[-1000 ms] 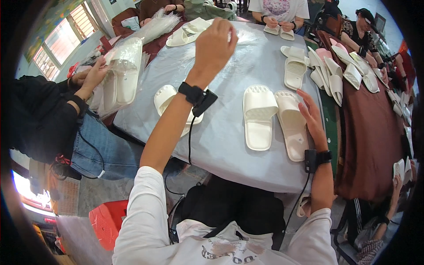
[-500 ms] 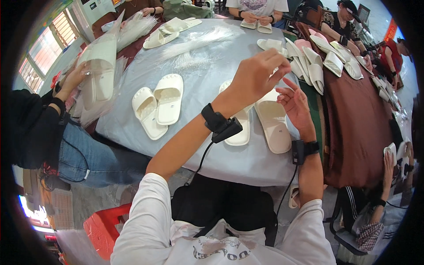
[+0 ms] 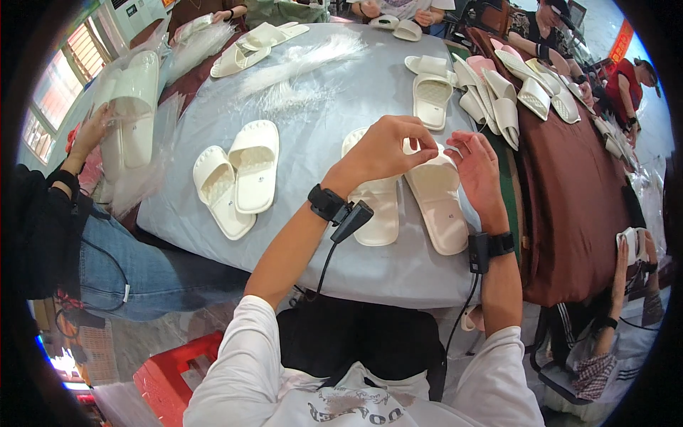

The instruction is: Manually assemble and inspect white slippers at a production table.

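Over the near right part of the table, my left hand (image 3: 390, 148) has its fingers bent toward the thumb in a pinch. Whatever is in it, if anything, is too small to make out. Just right of it my right hand (image 3: 478, 171) is raised, fingers loosely bent and apart, with nothing visible in them. Below the hands lie two cream slide slippers: a left slipper (image 3: 377, 213) partly behind my left wrist, and a right slipper (image 3: 442, 206) whose strap end is partly hidden by my fingers. Both lie sole down, neither touched by a clear grip.
Another slipper pair (image 3: 256, 171) overlaps on the grey-covered table (image 3: 306, 249). Clear plastic strips (image 3: 306, 67) lie farther back, with more slippers (image 3: 430, 92) at the far right. A person at left holds bagged slippers (image 3: 139, 107). A brown-covered table (image 3: 569, 206) bears more slippers.
My left hand has come down and slightly left, nearer the slippers. My right hand stays about where it was, its fingers more bent. The view has shifted a little.
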The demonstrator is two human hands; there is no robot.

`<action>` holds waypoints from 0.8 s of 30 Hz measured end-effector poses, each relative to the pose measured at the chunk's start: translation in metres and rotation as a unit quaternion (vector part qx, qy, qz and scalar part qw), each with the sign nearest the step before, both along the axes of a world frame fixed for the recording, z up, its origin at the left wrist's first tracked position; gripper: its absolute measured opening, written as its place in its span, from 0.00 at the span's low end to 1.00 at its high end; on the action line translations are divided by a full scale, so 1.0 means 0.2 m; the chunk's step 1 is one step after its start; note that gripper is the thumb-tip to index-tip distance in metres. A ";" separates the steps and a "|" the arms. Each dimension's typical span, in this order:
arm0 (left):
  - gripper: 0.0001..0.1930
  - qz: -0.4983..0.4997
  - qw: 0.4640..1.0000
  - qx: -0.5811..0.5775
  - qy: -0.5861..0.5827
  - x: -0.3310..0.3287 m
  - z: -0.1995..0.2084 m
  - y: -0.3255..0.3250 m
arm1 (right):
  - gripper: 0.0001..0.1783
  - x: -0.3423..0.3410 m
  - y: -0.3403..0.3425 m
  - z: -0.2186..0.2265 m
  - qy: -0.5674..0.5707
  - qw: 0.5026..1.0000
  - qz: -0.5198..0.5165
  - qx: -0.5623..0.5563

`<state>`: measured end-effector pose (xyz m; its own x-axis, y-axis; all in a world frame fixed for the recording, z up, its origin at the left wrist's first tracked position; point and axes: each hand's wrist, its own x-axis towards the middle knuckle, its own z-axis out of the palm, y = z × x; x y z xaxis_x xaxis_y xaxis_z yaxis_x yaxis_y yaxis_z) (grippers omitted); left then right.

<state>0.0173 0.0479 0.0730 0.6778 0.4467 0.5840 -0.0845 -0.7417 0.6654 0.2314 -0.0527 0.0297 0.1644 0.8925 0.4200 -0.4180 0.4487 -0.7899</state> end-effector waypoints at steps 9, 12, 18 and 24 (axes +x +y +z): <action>0.06 -0.148 0.988 0.029 0.045 -0.18 -0.07 0.12 | 0.10 0.17 0.00 -0.04 0.198 0.976 -0.089 -0.006; 0.04 -0.180 0.978 -0.012 0.100 -0.21 -0.08 0.12 | 0.10 0.20 -0.01 -0.05 0.209 0.976 -0.065 0.001; 0.05 -0.214 0.961 0.060 0.162 -0.24 -0.06 0.11 | 0.11 0.17 -0.02 -0.02 0.264 0.963 -0.044 -0.013; 0.22 -0.022 0.996 0.003 0.086 -0.11 -0.16 0.19 | 0.10 0.20 -0.06 0.02 0.165 0.983 0.032 -0.078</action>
